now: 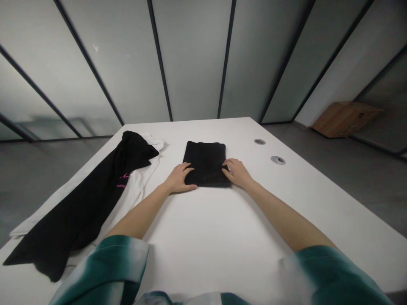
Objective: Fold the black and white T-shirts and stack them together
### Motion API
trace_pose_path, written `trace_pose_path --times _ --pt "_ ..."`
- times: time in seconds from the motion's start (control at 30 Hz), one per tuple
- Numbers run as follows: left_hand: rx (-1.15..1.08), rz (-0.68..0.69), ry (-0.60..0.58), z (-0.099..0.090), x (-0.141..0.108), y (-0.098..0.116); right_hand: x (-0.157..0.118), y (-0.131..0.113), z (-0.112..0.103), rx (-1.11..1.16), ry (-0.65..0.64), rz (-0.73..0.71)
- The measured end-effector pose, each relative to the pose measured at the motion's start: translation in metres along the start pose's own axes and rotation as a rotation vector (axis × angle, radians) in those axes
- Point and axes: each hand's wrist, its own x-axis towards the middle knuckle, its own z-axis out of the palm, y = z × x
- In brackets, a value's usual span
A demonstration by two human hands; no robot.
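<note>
The folded black cloth (206, 161) lies on the far half of the white table (203, 228), right of a loose black garment (85, 199) over white fabric (137, 186). The left hand (179, 178) is spread open at the cloth's near left corner, gripping nothing; the right hand (238, 173) curls loosely at the right edge—whether it pinches cloth cannot be told. Light, even pressure from both sides should serve best—edges square, layers flat, no tugging.
</note>
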Motion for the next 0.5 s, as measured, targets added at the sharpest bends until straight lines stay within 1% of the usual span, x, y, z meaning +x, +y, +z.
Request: trace_pose_path --times 0.03,0.1,0.2,0.33,0.4,0.5 --pt "0.0 0.033 0.001 -0.0001 -0.0001 0.0011 -0.0001 -0.0011 -0.0015 0.036 -0.002 -0.045" --pt "-0.008 0.057 0.0 0.0003 0.0002 0.0028 -0.001 -0.0035 -0.0029 0.082 -0.043 -0.108" --pt "-0.014 0.033 0.0 0.0026 0.0011 0.0026 -0.0025 -0.0047 -0.0004 0.083 -0.102 -0.093" --pt "-0.035 0.02 0.035 0.0051 0.0018 -0.0004 -0.0044 -0.003 0.0003 0.063 -0.093 -0.052" --pt "-0.049 0.024 0.063 0.0043 0.0022 -0.0005 -0.0051 -0.004 -0.0023 0.073 -0.091 -0.089" --pt "-0.005 -0.04 0.09 0.0016 0.0035 0.001 -0.005 -0.0081 -0.0043 0.077 -0.164 -0.152"
